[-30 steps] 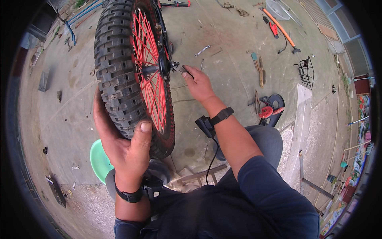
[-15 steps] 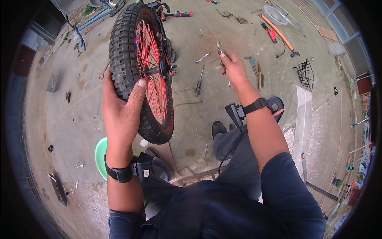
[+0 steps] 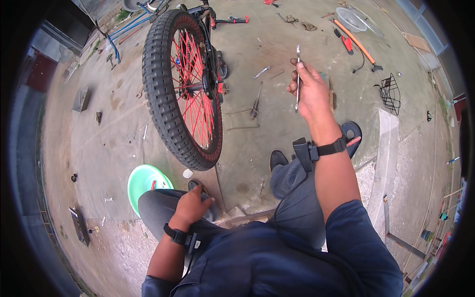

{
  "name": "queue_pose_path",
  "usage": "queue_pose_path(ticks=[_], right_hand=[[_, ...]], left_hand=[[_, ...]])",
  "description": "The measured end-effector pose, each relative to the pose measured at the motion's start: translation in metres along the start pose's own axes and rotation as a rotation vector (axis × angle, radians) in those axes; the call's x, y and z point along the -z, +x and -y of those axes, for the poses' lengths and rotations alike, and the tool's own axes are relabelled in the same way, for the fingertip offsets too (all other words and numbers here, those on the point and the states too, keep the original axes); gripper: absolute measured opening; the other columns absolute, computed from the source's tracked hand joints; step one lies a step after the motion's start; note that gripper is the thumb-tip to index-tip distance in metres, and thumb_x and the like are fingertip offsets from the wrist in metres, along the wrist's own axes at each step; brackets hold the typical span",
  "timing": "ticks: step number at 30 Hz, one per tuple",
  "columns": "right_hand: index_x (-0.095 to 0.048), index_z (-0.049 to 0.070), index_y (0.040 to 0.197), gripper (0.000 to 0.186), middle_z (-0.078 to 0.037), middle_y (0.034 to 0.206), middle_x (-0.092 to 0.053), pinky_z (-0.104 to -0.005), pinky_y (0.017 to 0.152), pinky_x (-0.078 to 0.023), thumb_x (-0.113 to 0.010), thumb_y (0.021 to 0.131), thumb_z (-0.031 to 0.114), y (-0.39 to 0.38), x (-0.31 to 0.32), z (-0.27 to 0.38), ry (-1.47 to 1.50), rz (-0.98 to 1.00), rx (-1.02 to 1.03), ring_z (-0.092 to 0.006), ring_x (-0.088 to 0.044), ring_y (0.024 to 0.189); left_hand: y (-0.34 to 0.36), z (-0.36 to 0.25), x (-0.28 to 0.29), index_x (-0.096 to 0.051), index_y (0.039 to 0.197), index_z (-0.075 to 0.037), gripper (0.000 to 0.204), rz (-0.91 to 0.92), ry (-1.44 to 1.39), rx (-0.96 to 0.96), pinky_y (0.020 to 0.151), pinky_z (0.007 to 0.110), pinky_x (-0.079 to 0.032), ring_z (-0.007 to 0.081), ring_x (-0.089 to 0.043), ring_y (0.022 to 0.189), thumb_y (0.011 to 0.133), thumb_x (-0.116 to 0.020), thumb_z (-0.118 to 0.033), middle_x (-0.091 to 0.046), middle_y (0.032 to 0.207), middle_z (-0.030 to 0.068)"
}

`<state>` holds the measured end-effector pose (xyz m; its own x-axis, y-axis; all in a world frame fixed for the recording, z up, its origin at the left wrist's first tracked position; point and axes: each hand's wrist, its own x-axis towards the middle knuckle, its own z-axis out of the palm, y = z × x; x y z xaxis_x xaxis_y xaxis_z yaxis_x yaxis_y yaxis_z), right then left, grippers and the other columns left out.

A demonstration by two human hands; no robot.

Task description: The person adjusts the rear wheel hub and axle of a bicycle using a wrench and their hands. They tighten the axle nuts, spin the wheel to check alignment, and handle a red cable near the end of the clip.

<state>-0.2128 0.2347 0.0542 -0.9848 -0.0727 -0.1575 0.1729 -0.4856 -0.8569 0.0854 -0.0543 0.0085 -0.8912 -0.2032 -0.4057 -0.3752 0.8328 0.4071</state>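
Observation:
A bicycle wheel with a knobbly black tyre point(image 3: 159, 99) and red spokes stands at centre left, attached to a dark fork point(image 3: 208, 59). My right hand point(image 3: 310, 86) grips a long silver spanner point(image 3: 297, 104), held upright to the right of the wheel. My left hand point(image 3: 194, 203) is off the tyre, low by my left knee point(image 3: 153, 208), with its fingers apart and nothing visible in it. A green basin point(image 3: 136, 185) sits beside that knee.
Spread over the concrete are a spanner point(image 3: 261, 72), a screwdriver point(image 3: 255, 106), an orange pump point(image 3: 357, 42), a clear basin point(image 3: 346, 19), a black wire cage point(image 3: 390, 96) and scrap metal point(image 3: 81, 99). A blue frame point(image 3: 116, 42) lies at the back left.
My left hand has let go of the tyre and dropped toward my knee. My right hand has moved up and right from the hub, bringing the spanner upright.

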Motion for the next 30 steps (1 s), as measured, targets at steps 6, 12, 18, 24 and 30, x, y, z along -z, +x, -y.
queue_pose_path(ticks=[6, 12, 18, 24, 30], right_hand=[[-0.069, 0.010, 0.119, 0.027, 0.003, 0.080, -0.055, -0.0295, 0.063, -0.050, -0.064, 0.101, 0.030, 0.000, 0.002, -0.001, 0.010, -0.017, -0.014, -0.0097, -0.052, 0.062], [-0.067, 0.010, 0.121, 0.028, 0.003, 0.081, -0.054, -0.0294, 0.064, -0.050, -0.063, 0.102, 0.030, 0.002, 0.010, -0.003, 0.002, -0.034, -0.024, -0.0095, -0.052, 0.062], [-0.066, 0.008, 0.123, 0.030, 0.002, 0.081, -0.055, -0.0290, 0.062, -0.050, -0.063, 0.102, 0.029, 0.007, 0.011, -0.006, 0.005, -0.035, -0.010, -0.0096, -0.053, 0.060], [-0.064, 0.007, 0.125, 0.033, 0.003, 0.081, -0.054, -0.0287, 0.064, -0.049, -0.062, 0.102, 0.030, 0.008, 0.007, -0.009, -0.057, -0.035, -0.008, -0.0090, -0.052, 0.061], [-0.063, 0.007, 0.125, 0.032, 0.003, 0.082, -0.054, -0.0280, 0.064, -0.049, -0.061, 0.103, 0.030, 0.012, 0.004, -0.013, -0.132, -0.032, 0.000, -0.0082, -0.052, 0.061]], left_hand=[[0.019, 0.015, 0.023, -0.058, 0.126, 0.003, 0.039, -0.190, -0.154, -0.006, 0.093, 0.043, -0.054, 0.0369, -0.068, 0.109, 0.091, -0.065, -0.012, -0.070, 0.116, 0.0241], [0.056, 0.028, 0.057, -0.058, 0.126, 0.006, 0.036, -0.299, -0.328, -0.055, 0.092, 0.040, -0.054, 0.0363, -0.070, 0.108, 0.093, -0.062, -0.010, -0.072, 0.115, 0.0231], [0.091, 0.048, 0.067, -0.059, 0.126, 0.009, 0.035, -0.392, -0.430, -0.017, 0.093, 0.036, -0.054, 0.0299, -0.071, 0.106, 0.094, -0.059, -0.007, -0.071, 0.116, 0.0229], [0.107, 0.060, 0.048, -0.058, 0.128, 0.011, 0.037, -0.380, -0.839, 0.039, 0.090, 0.032, -0.054, 0.0208, -0.069, 0.099, 0.096, -0.060, -0.008, -0.071, 0.113, 0.0183], [0.095, 0.038, 0.061, -0.057, 0.128, 0.012, 0.033, -0.428, -0.959, 0.027, 0.091, 0.032, -0.054, 0.0225, -0.068, 0.102, 0.098, -0.058, -0.005, -0.068, 0.118, 0.0188]])
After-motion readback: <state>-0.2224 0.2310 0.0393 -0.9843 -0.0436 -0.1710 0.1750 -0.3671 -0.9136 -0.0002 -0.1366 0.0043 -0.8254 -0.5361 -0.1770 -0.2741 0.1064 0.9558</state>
